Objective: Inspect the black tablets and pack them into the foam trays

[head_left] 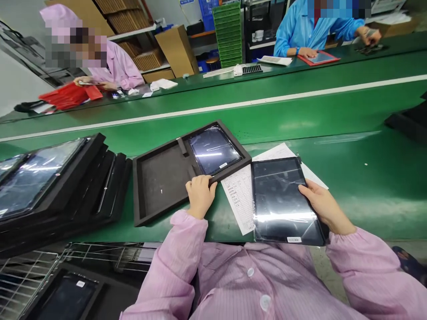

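My right hand (323,204) grips a dark, film-covered tablet screen (280,191) by its right edge, thumb on the glass. The screen is over a printed paper sheet (237,195), near the bench's front edge, with a white label at its lower end. My left hand (201,194) is closed over the front rim of a black foam tray (163,191), left of the sheet. A second screen (215,151) lies in the tray's right compartment, while the left compartment shows its bare floor. Fingertips of the right hand are hidden under the screen it holds.
Stacked black foam trays (86,191) with screens stand at the left. Below is a wire rack (30,266) holding another tray. A green conveyor belt (290,106) crosses ahead; two people work beyond it, near red sleeves (66,95) and green crates (228,35).
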`<state>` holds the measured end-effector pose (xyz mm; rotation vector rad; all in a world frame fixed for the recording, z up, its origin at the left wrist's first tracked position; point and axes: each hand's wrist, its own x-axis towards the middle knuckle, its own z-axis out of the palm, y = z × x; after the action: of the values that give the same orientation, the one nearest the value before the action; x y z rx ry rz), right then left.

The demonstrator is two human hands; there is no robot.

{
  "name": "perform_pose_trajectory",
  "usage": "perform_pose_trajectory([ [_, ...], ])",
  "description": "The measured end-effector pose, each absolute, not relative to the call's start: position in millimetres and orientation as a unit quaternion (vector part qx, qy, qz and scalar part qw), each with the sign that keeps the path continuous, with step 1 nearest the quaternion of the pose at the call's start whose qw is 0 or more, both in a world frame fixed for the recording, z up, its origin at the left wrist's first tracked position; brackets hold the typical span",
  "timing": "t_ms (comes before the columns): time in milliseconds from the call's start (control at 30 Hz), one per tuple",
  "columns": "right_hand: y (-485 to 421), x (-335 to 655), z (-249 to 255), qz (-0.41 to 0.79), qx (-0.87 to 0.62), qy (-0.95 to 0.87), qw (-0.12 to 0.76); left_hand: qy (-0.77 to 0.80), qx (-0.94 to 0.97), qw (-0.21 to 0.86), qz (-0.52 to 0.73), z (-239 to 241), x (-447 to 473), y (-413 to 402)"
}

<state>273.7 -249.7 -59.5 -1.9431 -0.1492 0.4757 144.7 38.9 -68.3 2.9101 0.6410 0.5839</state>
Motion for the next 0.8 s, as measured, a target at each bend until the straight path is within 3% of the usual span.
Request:
perform_pose_trajectory([
  [67,-254.0,279.4,-60.5,0.159,-0.865,-0.066,0.472,0.112,0.967,0.074,0.219,-68.8,135.0,20.4],
  [167,-262.4,282.6,-60.3,0.094,-0.923,-0.057,0.369,-0.177,0.953,0.131,0.209,-69.8,118.7,-18.9],
  [267,-269.4,277.6,-58.8,0.054,-0.947,-0.06,0.312,-0.273,0.939,0.129,0.163,-72.2,109.5,-50.7],
  [367,-276.2,269.3,-59.2,0.046,-0.945,-0.074,0.315,-0.272,0.939,0.126,0.17,-74.6,109.2,-62.6],
  [533,-293.7,258.3,-63.2,0.046,-0.915,-0.055,0.397,-0.299,0.919,0.169,0.193,-73.1,117.2,-60.3],
  [633,-305.0,253.4,-63.3,0.049,-0.888,-0.019,0.456,-0.211,0.927,0.232,0.206,-68.8,126.8,-48.6],
  [700,-311.0,250.5,-62.7,0.047,-0.867,0.007,0.496,-0.031,0.927,0.301,0.222,-65.1,136.0,-34.9],
  [800,-317.0,246.6,-62.3,0.039,-0.835,0.036,0.548,0.284,0.787,0.494,0.239,-58.0,150.8,-12.8],
])
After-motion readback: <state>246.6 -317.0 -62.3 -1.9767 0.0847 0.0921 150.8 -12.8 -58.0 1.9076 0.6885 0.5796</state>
